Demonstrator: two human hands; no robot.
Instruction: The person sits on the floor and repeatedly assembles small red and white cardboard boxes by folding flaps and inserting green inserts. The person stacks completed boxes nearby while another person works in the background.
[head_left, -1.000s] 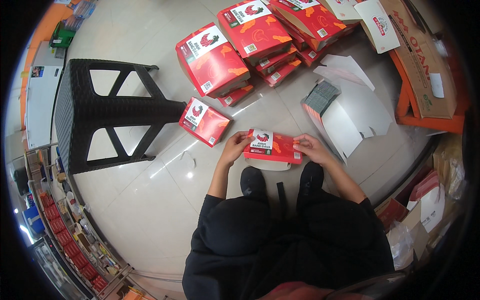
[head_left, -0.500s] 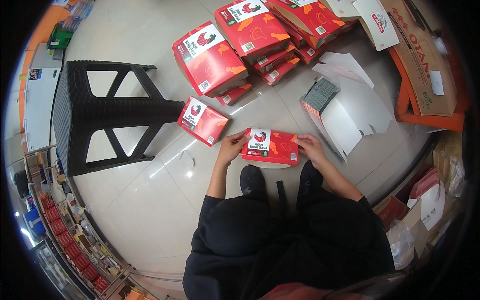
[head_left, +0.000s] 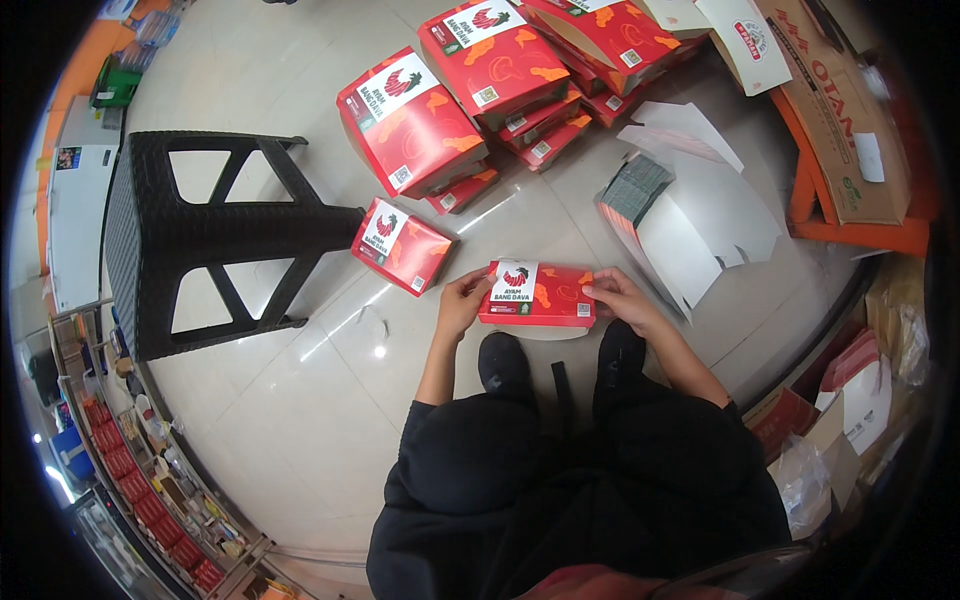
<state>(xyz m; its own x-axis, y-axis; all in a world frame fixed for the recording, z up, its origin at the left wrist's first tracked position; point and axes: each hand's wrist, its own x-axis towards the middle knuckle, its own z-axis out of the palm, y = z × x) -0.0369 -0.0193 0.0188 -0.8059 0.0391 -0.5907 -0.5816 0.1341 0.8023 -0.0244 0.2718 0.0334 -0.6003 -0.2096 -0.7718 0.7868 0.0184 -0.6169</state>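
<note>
Just beyond my shoes, a red and white cardboard food box [head_left: 541, 296] is held between my two hands, with a pale flap sticking out along its near edge. My left hand [head_left: 463, 303] pinches its left end. At the opposite end, the fingers of my right hand [head_left: 617, 297] close on the upper right corner. A similar folded red box [head_left: 403, 246] lies on the floor to the left, near the stool's legs. To the right sits a stack of flat, unfolded box sheets [head_left: 690, 225], white side up, with their printed edges showing.
Several stacked red boxes [head_left: 415, 120] stand ahead on the tiled floor. A black plastic stool [head_left: 215, 235] lies on its side at left. Far right, a brown carton [head_left: 835, 120] rests on an orange stand [head_left: 860, 237]. Clear plastic wrap [head_left: 803, 482] and open cartons sit at lower right.
My right hand's grip has shifted slightly inward along the box's right end. The box still sits between both hands; the whole view has moved a little.
</note>
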